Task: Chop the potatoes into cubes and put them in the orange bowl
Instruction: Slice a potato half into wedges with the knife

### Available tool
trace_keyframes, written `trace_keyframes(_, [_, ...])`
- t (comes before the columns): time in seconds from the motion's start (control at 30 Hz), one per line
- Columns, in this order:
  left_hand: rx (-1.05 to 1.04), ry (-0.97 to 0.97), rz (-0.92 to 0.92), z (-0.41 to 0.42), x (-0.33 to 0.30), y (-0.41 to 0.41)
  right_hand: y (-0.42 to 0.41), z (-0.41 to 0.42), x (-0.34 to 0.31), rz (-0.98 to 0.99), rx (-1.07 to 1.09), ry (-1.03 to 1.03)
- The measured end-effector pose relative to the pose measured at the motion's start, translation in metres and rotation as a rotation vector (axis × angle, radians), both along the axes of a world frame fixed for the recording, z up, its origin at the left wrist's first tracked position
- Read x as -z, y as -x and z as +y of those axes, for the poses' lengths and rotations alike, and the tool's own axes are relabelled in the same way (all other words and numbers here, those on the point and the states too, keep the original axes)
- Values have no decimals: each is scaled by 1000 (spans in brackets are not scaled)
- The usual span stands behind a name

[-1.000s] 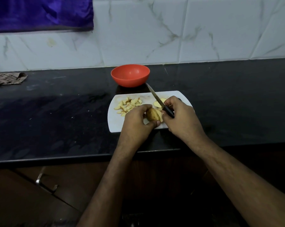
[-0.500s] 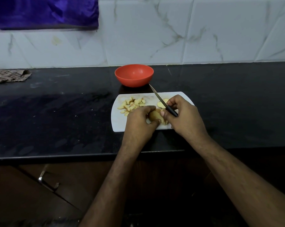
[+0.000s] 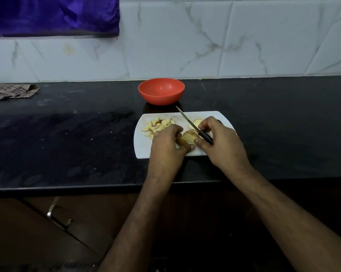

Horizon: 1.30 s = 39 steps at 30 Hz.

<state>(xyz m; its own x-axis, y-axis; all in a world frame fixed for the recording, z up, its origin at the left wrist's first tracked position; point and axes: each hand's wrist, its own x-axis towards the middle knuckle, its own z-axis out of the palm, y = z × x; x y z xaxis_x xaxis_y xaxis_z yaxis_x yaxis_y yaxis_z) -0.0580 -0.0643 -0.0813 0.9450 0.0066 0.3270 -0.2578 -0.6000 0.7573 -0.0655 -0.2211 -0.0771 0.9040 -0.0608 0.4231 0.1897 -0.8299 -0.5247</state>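
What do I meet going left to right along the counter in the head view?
Crumpled brown cloth → pile of cut potato pieces → left hand → potato it holds → right hand gripping the knife.

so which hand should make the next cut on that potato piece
Right. The right hand already grips the knife, its blade angled over the cutting board. The left hand holds the potato piece steady, so it is better kept there.
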Motion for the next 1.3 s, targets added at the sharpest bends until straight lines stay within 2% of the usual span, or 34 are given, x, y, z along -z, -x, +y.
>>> trace_keyframes(0.13, [-40,28,1,1,-3,6,-3,1,-1,-7,9,16])
trace_keyframes(0.33, [-1,79,58,5,-5,8,15,3,-8,-62,-49,-90])
trace_keyframes(0.5, [-26,30,63,15,-1,12,30,-3,-14,98,-91,-57])
trace_keyframes(0.7, [-23,-17,-46,11,0,14,32,-11,-16,227,-94,-67])
trace_keyframes(0.93, [69,68,16,21,2,15,38,-9,-15,227,-118,-80])
trace_keyframes(1.3, [-26,157,19,15,2,14,36,1,-20,283,-168,20])
